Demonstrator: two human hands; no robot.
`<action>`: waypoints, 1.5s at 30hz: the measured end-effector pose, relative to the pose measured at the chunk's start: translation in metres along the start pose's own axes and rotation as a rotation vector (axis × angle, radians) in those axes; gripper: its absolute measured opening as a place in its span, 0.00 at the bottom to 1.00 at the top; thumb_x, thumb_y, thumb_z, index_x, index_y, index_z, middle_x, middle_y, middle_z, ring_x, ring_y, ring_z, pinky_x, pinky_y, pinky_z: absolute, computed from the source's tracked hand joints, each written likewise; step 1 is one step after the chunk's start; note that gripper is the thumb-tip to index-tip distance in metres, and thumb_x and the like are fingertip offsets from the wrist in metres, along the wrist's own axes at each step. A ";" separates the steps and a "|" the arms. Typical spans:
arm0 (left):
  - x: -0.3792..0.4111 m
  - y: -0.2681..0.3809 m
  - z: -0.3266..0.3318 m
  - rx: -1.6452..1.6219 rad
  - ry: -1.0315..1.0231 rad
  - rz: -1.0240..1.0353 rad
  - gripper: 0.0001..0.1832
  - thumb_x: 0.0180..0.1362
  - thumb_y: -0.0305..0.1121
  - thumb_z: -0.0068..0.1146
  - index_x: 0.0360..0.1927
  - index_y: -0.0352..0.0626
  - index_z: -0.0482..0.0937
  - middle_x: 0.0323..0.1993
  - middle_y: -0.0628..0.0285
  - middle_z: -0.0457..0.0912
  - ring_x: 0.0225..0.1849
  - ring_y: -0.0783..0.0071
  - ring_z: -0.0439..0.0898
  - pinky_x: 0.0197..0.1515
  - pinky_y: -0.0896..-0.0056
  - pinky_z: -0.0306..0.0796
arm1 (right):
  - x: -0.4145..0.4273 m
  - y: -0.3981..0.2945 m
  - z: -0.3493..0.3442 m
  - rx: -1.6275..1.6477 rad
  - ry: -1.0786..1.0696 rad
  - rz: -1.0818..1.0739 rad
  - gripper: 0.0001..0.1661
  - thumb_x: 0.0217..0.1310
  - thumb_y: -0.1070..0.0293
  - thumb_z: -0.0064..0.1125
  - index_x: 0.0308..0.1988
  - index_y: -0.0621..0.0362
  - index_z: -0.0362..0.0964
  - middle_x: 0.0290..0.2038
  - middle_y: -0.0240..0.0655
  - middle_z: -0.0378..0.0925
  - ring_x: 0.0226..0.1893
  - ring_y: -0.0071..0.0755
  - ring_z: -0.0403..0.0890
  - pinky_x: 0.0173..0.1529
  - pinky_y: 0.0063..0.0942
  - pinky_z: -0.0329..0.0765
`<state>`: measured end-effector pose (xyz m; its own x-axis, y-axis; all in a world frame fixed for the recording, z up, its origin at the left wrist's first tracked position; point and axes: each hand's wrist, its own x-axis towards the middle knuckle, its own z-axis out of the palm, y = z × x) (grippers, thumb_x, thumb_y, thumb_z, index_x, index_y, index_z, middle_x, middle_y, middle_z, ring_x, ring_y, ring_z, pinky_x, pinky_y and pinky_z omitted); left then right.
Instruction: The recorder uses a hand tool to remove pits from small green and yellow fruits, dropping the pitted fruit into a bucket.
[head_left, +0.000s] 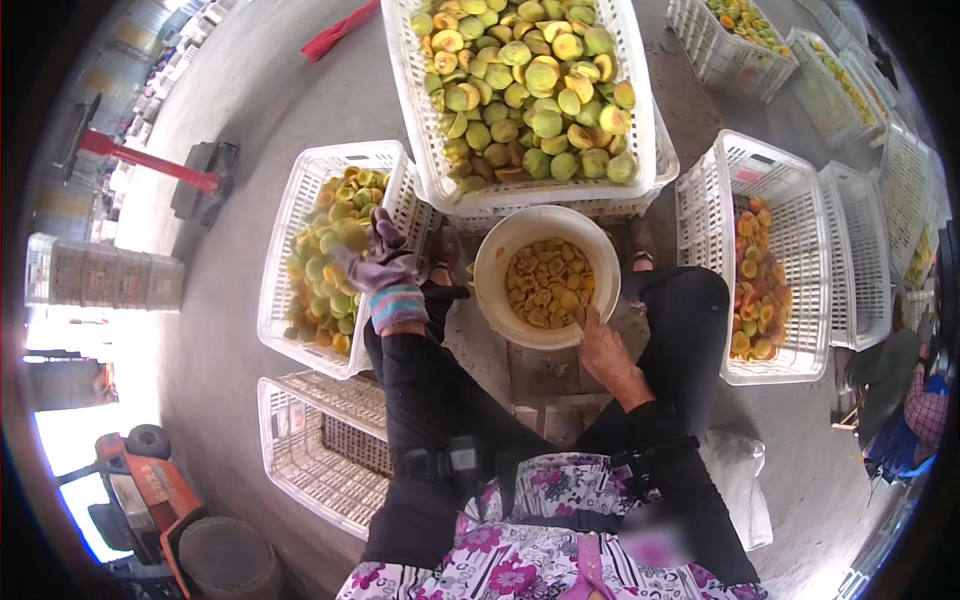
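My left hand (386, 262) wears a purple glove with a striped cuff. Its fingers are spread over the left white plastic crate (274, 322), beside blurred yellow-green fruit halves (349, 235) that seem to be leaving it. More cut fruit (315, 285) fills that crate. Bare and curled, my right hand (609, 356) is at the near right rim of a white bucket (491, 300). Whether its fingers grip something small is unclear. Fruit pits or small pieces (551, 281) lie in the bucket. Beyond it, a stacked crate (525, 196) holds green fruit (525, 90), many pieces halved.
To the right, a crate (814, 225) holds orange-red fruit pieces (757, 285). An unfilled crate (322, 450) stands at left. Farther off are a red-posted scale (150, 161), an orange vehicle (154, 487), more fruit crates (739, 60) and another person (919, 412) at far right.
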<state>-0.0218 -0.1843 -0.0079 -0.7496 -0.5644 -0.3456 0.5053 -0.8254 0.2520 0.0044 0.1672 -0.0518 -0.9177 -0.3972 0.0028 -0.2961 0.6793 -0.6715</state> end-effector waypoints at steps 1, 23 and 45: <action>0.014 0.013 -0.014 0.009 -0.003 0.032 0.27 0.57 0.52 0.42 0.49 0.39 0.69 0.46 0.57 0.73 0.46 0.65 0.73 0.50 0.58 0.68 | -0.004 -0.009 -0.001 -0.129 -0.272 0.027 0.21 0.49 0.77 0.44 0.46 0.69 0.59 0.25 0.52 0.75 0.31 0.60 0.76 0.33 0.47 0.73; 0.090 -0.191 0.153 0.939 -0.455 -0.185 0.18 0.56 0.43 0.52 0.43 0.41 0.72 0.33 0.60 0.78 0.28 0.74 0.75 0.24 0.80 0.67 | 0.000 0.004 -0.013 0.094 -0.117 0.178 0.21 0.55 0.70 0.47 0.51 0.55 0.60 0.31 0.50 0.68 0.32 0.57 0.75 0.36 0.48 0.70; -0.155 -0.117 0.042 0.930 -0.313 -0.475 0.22 0.62 0.50 0.40 0.42 0.40 0.74 0.38 0.62 0.77 0.38 0.77 0.77 0.36 0.72 0.72 | 0.013 -0.090 -0.068 0.581 0.166 0.060 0.11 0.52 0.68 0.55 0.32 0.65 0.65 0.20 0.51 0.71 0.25 0.54 0.76 0.27 0.38 0.70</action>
<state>0.0172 -0.0002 0.0543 -0.9252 -0.0536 -0.3758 -0.2868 -0.5498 0.7845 0.0017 0.1426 0.0593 -0.9712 -0.2355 0.0364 -0.0923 0.2306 -0.9687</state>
